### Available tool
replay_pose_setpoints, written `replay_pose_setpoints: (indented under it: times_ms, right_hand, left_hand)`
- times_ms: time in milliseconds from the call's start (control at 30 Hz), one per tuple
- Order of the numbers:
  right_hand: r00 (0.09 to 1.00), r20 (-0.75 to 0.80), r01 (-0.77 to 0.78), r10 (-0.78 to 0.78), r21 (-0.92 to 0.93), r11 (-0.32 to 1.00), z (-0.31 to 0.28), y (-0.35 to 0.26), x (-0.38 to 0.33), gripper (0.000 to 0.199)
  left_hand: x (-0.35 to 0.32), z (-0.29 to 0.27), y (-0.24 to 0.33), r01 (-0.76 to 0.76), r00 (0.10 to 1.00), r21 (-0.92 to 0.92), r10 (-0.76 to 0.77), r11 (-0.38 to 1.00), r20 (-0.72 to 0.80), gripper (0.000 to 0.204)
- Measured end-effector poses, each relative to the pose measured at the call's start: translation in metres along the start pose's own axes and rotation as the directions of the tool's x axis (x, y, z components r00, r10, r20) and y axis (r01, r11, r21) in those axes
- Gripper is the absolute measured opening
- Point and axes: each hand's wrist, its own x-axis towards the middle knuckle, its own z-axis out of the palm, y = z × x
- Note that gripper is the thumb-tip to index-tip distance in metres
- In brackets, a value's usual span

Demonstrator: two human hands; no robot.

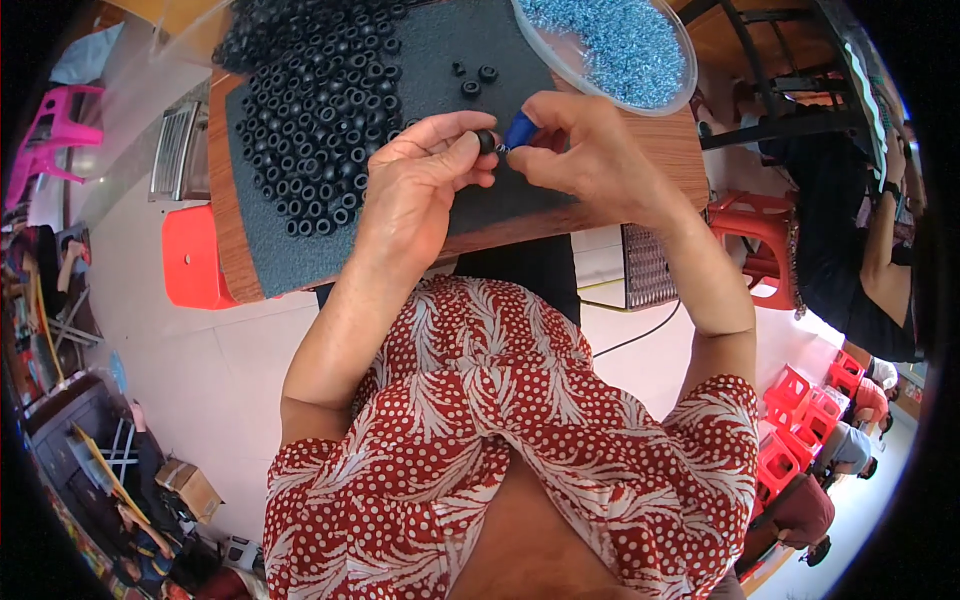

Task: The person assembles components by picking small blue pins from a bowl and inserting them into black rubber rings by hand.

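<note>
My left hand [425,170] pinches a small round black part [486,142] between thumb and fingers, over the dark mat. Close against it, my right hand [595,150] has thumb and index finger brought together. A blue piece [520,130] covers or lies along the tip of that index finger; I cannot tell which. Between the fingertips of both hands shows a tiny shiny piece [501,148], touching or nearly touching the black part. Beyond my hands a few loose black ring-shaped parts [471,88] lie on the mat.
A large pile of black ring-shaped parts [320,130] covers the mat's left. A clear round tub [690,75] of tiny shiny bluish pieces stands far right on the wooden table [685,160]. Red stools [190,258] flank the table. Other people sit or work at the right.
</note>
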Motion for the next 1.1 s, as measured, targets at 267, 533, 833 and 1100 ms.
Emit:
replay_pose_setpoints:
  times_ms: [267,533,833,1100]
  right_hand:
    - [0.997,0.010,-0.081,0.081,0.057,0.995,0.003,-0.003,0.005,0.020]
    - [0.975,0.110,-0.199,0.193,0.051,0.979,-0.004,-0.007,0.005,0.014]
    - [0.984,0.051,-0.173,0.168,0.120,0.978,0.000,-0.004,0.007,0.019]
    - [0.969,0.081,-0.243,0.235,0.111,0.964,-0.001,-0.005,0.010,0.019]
  left_hand:
    - [0.003,0.002,-0.002,-0.053,0.998,-0.005,0.053,0.999,-0.019,0.020]
    - [0.000,0.004,-0.003,-0.107,0.994,0.196,0.110,0.975,-0.004,0.020]
    - [0.004,-0.006,-0.007,-0.008,1.000,0.009,0.008,1.000,0.007,0.020]
    - [-0.001,0.005,-0.005,-0.070,0.998,0.180,0.070,0.981,0.009,0.022]
